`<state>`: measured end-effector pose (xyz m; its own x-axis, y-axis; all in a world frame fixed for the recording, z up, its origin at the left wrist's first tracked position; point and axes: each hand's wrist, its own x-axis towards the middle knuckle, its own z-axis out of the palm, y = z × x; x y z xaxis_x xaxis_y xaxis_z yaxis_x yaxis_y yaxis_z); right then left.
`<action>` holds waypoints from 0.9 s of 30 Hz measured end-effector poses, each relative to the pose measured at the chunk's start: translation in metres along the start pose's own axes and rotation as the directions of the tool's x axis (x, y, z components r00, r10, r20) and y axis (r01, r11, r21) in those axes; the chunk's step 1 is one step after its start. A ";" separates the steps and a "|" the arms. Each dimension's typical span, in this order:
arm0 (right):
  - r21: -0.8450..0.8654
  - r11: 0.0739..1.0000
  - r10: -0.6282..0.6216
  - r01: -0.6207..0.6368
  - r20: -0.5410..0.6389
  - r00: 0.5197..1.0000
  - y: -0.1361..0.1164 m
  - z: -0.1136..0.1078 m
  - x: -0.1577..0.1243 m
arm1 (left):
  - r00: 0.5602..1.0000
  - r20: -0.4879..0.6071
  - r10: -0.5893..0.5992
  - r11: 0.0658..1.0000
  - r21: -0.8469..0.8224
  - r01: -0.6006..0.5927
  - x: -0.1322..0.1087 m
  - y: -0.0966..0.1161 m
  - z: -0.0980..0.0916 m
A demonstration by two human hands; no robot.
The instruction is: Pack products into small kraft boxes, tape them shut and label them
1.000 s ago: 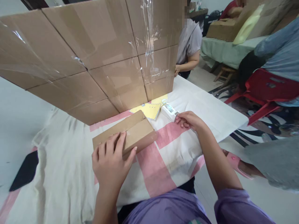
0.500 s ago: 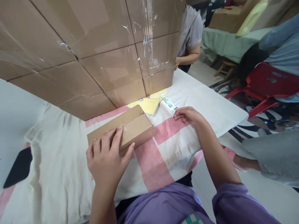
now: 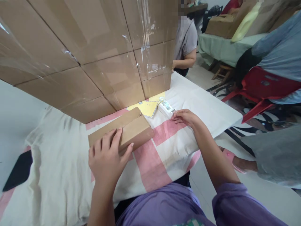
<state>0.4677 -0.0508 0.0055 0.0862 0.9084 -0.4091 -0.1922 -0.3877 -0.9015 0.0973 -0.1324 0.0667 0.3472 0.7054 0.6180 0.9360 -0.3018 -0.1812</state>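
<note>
Only little things have moved since half a second ago: my view has tipped up and turned to the right a bit, so the red chair (image 3: 265, 86) and the person in the grey top (image 3: 188, 39) sit farther left and lower. Both hands look the same as before. My left grip (image 3: 105, 157) is holding the small brown box (image 3: 136, 128), fingers on top and thumb on the near side. That box lies flat on the cloth-covered surface (image 3: 199, 103), in front of the tall stack of boxes (image 3: 105, 40). My right grip (image 3: 184, 117) has its fingers bent close together at the near end of the white tape holder (image 3: 166, 110). I cannot tell if it is pinching tape or just touching. Between the small brown box and the tape holder, yellow paper (image 3: 150, 108) lies in the same spot as before, near the stack.
</note>
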 end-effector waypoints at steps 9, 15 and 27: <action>-0.091 0.996 0.007 -0.011 -0.035 0.999 0.006 0.004 0.002 | 1.000 -0.012 0.002 1.000 0.002 -0.002 0.000 0.000 0.001; -0.136 0.985 -0.108 0.102 -0.037 0.994 0.014 0.015 -0.018 | 1.000 -0.007 0.010 1.000 -0.014 -0.010 -0.003 0.001 0.006; 0.007 0.869 -0.491 0.495 0.146 0.859 -0.001 0.100 -0.108 | 0.989 0.143 -0.046 0.959 -0.273 0.084 0.015 0.026 -0.004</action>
<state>0.3609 -0.1328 0.0648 0.0259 0.9934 0.1119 -0.1311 0.1143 -0.9848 0.1263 -0.1327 0.0744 0.3089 0.8027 0.5102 0.9101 -0.4052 0.0864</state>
